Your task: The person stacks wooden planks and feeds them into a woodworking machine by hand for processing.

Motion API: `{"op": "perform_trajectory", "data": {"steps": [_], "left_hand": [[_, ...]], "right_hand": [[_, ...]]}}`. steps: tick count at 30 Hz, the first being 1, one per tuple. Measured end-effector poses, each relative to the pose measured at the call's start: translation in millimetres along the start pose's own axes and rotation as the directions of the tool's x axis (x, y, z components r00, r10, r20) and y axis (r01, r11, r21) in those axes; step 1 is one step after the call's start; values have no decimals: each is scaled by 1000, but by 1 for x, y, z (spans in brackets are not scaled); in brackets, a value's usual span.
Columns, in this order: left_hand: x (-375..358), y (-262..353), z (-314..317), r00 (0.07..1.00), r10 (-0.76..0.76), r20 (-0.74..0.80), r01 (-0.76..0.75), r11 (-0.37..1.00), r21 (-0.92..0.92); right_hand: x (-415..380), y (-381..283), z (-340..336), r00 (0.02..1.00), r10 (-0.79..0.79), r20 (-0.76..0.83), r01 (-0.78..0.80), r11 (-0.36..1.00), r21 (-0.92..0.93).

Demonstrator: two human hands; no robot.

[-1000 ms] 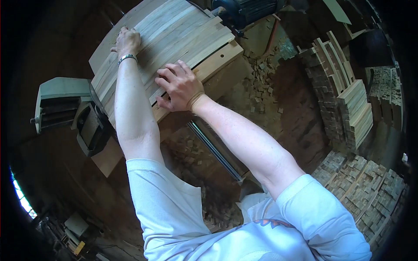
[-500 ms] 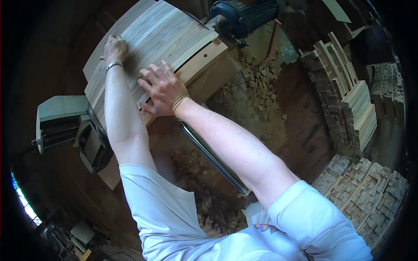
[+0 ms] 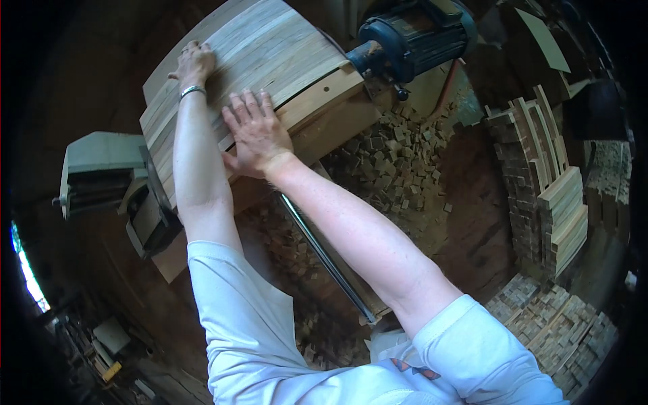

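A row of pale wooden strips (image 3: 270,50) lies side by side on a machine table, in the upper part of the view. My left hand (image 3: 196,65), with a metal band at its wrist, rests near the far left ends of the strips, fingers stretched forward and thumb out to the side. Close to the near edge, my right hand (image 3: 258,135) presses flat on the wood with spread fingers. Under that edge runs a wooden rail (image 3: 320,101) with a dark hole in it. Neither hand is wrapped round anything.
A blue electric motor (image 3: 415,40) sits beyond the table's right end. Small wood offcuts (image 3: 385,162) litter the floor. At right stand stacked strips (image 3: 563,216) and piled wood (image 3: 550,317). A grey machine housing (image 3: 101,169) is at left, a metal bar (image 3: 324,256) below the table.
The view has shifted, so the table and motor appear farther right. My right hand has flattened onto the strips from a raised, bent-finger pose. My left hand stays near the far ends.
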State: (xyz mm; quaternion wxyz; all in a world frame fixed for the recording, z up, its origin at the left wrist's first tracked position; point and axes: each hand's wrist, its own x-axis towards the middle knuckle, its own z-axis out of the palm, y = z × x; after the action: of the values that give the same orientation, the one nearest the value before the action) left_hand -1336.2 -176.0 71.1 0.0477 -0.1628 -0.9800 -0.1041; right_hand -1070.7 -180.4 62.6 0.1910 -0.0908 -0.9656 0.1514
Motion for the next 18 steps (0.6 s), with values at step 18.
{"op": "perform_trajectory", "data": {"steps": [18], "left_hand": [[-316,39,-47,997,74,-33,-77,992,-98]], "right_hand": [[-269,-25,-119,992,1,123,-11,996,84]]}}
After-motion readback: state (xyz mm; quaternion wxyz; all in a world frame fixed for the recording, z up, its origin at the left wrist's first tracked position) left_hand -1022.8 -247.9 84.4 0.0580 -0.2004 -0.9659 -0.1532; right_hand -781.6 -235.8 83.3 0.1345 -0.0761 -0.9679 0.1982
